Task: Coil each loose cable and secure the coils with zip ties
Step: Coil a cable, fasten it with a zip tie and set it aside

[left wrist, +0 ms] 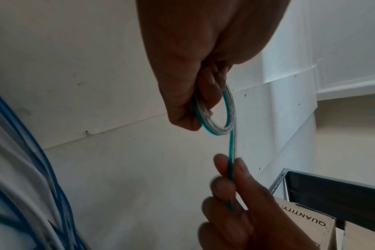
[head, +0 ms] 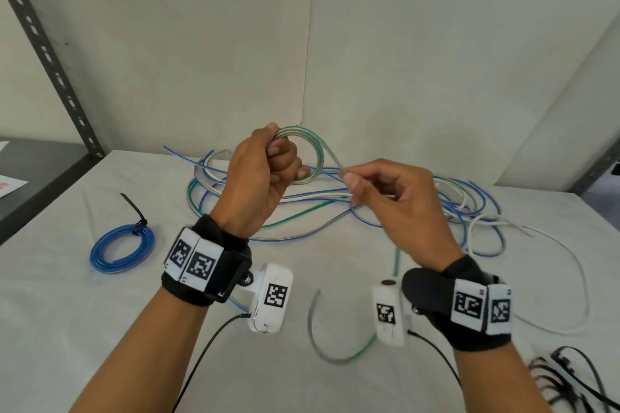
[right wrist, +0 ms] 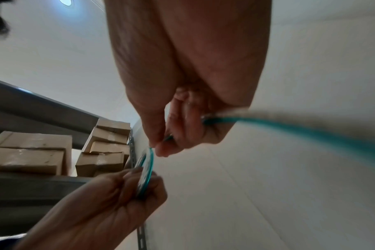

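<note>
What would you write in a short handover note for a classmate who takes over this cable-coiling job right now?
Left hand: grips the half-wound green-striped coil, raised above the table.
Right hand: pinches that cable's free run near the coil, feeding it.
Done: blue coil lies zip-tied at the table's left.
Left: finish winding and tie this coil, then coil the loose cable pile behind the hands. Spare zip ties lie at the near right.

Cut off at the 5 o'clock corner of the head view: bundle of black plastic zip ties (head: 570, 382). Smeared by blur at 3 o'clock in the right wrist view: green-striped clear cable (right wrist: 300, 130). Partly hidden inside curled left-hand fingers (head: 285, 157): cable's small coil (head: 310, 157).
</note>
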